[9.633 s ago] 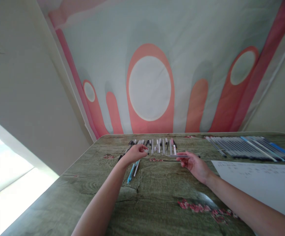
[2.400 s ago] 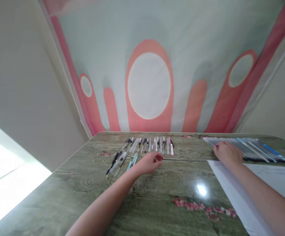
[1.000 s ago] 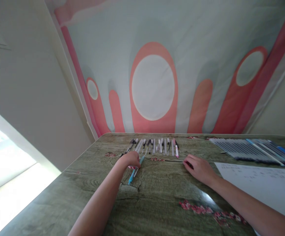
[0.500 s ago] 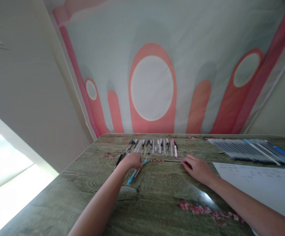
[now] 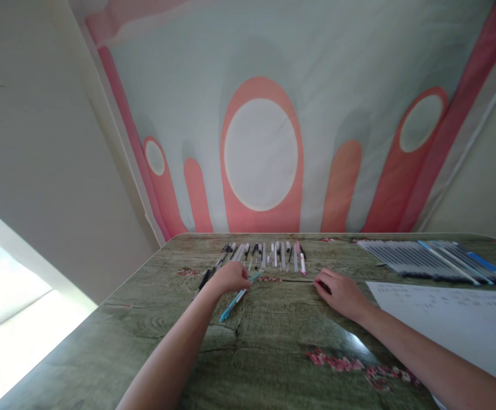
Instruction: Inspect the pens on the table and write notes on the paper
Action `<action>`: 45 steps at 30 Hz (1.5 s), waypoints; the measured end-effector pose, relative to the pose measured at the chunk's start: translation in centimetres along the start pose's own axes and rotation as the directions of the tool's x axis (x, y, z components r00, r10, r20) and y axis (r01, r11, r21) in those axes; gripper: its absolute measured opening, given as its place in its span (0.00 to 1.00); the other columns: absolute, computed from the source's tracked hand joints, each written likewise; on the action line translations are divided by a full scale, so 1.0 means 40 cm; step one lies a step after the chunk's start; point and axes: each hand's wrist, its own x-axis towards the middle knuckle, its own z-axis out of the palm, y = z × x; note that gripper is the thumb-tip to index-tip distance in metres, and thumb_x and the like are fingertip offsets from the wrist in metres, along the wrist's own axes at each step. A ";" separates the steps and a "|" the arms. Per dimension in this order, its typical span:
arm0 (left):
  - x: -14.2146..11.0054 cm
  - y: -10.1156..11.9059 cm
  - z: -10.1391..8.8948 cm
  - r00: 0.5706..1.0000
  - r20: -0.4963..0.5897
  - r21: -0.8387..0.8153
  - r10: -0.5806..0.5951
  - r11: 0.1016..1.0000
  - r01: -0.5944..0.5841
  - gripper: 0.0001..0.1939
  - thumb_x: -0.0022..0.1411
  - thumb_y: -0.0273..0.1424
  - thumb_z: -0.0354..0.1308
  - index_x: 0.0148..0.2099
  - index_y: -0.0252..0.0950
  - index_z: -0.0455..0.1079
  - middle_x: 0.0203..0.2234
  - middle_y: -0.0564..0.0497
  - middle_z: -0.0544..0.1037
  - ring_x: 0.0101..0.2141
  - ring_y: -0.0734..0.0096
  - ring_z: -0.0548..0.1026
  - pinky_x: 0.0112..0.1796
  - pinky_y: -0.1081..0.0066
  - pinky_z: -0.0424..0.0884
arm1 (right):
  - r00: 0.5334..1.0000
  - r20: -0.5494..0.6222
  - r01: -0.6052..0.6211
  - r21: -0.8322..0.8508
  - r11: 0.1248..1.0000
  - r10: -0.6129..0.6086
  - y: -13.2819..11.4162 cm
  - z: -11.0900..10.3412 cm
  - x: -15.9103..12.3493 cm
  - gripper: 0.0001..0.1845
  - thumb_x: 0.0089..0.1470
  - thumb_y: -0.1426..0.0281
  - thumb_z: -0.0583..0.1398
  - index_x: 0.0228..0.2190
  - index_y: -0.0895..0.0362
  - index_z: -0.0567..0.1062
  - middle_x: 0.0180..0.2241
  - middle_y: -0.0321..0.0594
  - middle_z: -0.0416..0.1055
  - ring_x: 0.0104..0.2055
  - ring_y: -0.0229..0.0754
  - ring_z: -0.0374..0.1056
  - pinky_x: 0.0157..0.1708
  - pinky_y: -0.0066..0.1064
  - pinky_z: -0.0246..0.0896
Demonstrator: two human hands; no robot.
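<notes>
My left hand (image 5: 232,277) is closed, fingers pinched down over a light-blue pen (image 5: 229,309) that lies slanted on the table. A teal end (image 5: 255,275) shows beyond the fingertips; whether it belongs to the same pen is hidden by the hand. Dark pens (image 5: 205,279) lie just left of this hand. Behind it runs a row of clear tubes, caps and pen parts (image 5: 263,256), with a white and pink pen (image 5: 303,263) at its right end. My right hand (image 5: 341,293) rests on the table with curled fingers, and nothing shows in it.
A wood-patterned table (image 5: 282,324) with printed pink blossoms carries everything. On its right lies a white sheet (image 5: 453,319) with writing, partly under my right forearm. Behind the sheet is a row of grey pens or refills (image 5: 405,259) with blue pens (image 5: 487,266).
My left fingertips have lifted slightly and turned a little over the light-blue pen. The whole view has shifted slightly. My right hand stays in its place on the table.
</notes>
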 end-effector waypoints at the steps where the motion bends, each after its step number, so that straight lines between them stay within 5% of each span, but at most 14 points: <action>1: -0.001 0.004 -0.004 1.000 0.012 -0.039 0.028 0.999 -0.027 0.07 0.39 0.31 0.55 0.22 0.33 0.71 0.15 0.54 0.68 0.20 0.76 0.64 0.22 0.77 0.55 | 1.000 -0.001 -0.001 0.004 1.000 0.001 0.000 0.000 0.000 0.11 0.53 0.69 0.49 0.28 0.55 0.70 0.29 0.38 0.66 0.30 0.38 0.64 0.32 0.29 0.56; 7: -0.015 0.072 0.007 0.977 0.025 -0.458 0.213 0.871 -0.178 0.15 0.44 0.40 0.56 0.27 0.31 0.71 0.17 0.56 0.66 0.20 0.79 0.60 0.23 0.77 0.54 | 1.000 -0.001 0.009 0.115 0.993 -0.009 -0.027 -0.005 -0.004 0.11 0.54 0.67 0.49 0.29 0.55 0.70 0.29 0.39 0.67 0.29 0.38 0.63 0.31 0.29 0.55; 12: -0.022 0.156 0.102 0.980 0.065 -0.770 0.188 0.634 -0.071 0.17 0.44 0.42 0.57 0.28 0.31 0.68 0.15 0.58 0.62 0.18 0.82 0.56 0.20 0.77 0.51 | 0.995 0.097 -0.045 0.417 0.908 0.005 -0.087 -0.028 0.000 0.12 0.54 0.63 0.50 0.30 0.55 0.70 0.26 0.36 0.67 0.27 0.37 0.62 0.28 0.28 0.55; 16: -0.024 0.205 0.169 0.979 0.086 -0.832 0.183 0.553 -0.031 0.17 0.45 0.42 0.57 0.29 0.30 0.69 0.15 0.58 0.62 0.17 0.82 0.56 0.19 0.78 0.50 | 0.977 0.204 -0.189 0.684 0.705 0.064 -0.106 -0.022 0.007 0.14 0.53 0.60 0.50 0.31 0.56 0.69 0.24 0.35 0.66 0.23 0.34 0.61 0.24 0.26 0.56; 20: -0.013 0.233 0.186 0.985 0.020 -0.823 0.170 0.562 -0.080 0.17 0.45 0.41 0.58 0.27 0.29 0.69 0.15 0.57 0.62 0.18 0.83 0.55 0.20 0.78 0.50 | 0.964 0.235 -0.265 0.789 0.555 0.125 -0.084 0.001 0.014 0.14 0.51 0.59 0.52 0.29 0.58 0.68 0.23 0.34 0.65 0.21 0.33 0.61 0.22 0.25 0.56; 25: 0.013 0.268 0.192 0.982 -0.047 -0.827 0.182 0.544 -0.140 0.20 0.44 0.44 0.57 0.28 0.28 0.70 0.15 0.57 0.63 0.18 0.82 0.55 0.19 0.78 0.49 | 0.951 0.200 -0.293 0.827 0.480 0.236 -0.053 -0.002 0.019 0.15 0.48 0.57 0.55 0.28 0.58 0.67 0.20 0.32 0.63 0.21 0.33 0.60 0.21 0.25 0.56; 30: 0.017 0.295 0.217 0.982 -0.077 -0.925 0.175 0.356 -0.136 0.25 0.46 0.47 0.56 0.35 0.28 0.72 0.17 0.55 0.64 0.18 0.82 0.55 0.21 0.77 0.51 | 0.928 0.163 -0.300 0.860 0.413 0.336 -0.028 -0.012 0.021 0.17 0.49 0.55 0.53 0.27 0.57 0.65 0.20 0.32 0.63 0.21 0.34 0.60 0.21 0.26 0.57; 35: 0.014 0.281 0.230 0.982 -0.087 -0.949 0.170 0.284 -0.133 0.26 0.46 0.47 0.56 0.38 0.28 0.72 0.17 0.55 0.63 0.19 0.82 0.55 0.22 0.77 0.51 | 0.929 0.179 -0.313 0.845 0.433 0.323 -0.026 -0.009 0.017 0.18 0.49 0.54 0.52 0.30 0.56 0.66 0.20 0.32 0.64 0.19 0.34 0.59 0.18 0.26 0.55; 45: -0.001 0.290 0.236 0.946 -0.132 -0.852 0.295 0.454 -0.261 0.21 0.51 0.44 0.53 0.33 0.28 0.71 0.17 0.55 0.63 0.20 0.80 0.57 0.22 0.77 0.53 | 0.952 0.009 -0.198 0.780 0.594 0.306 -0.060 -0.025 0.017 0.17 0.51 0.57 0.51 0.32 0.58 0.67 0.27 0.37 0.68 0.28 0.37 0.64 0.27 0.27 0.59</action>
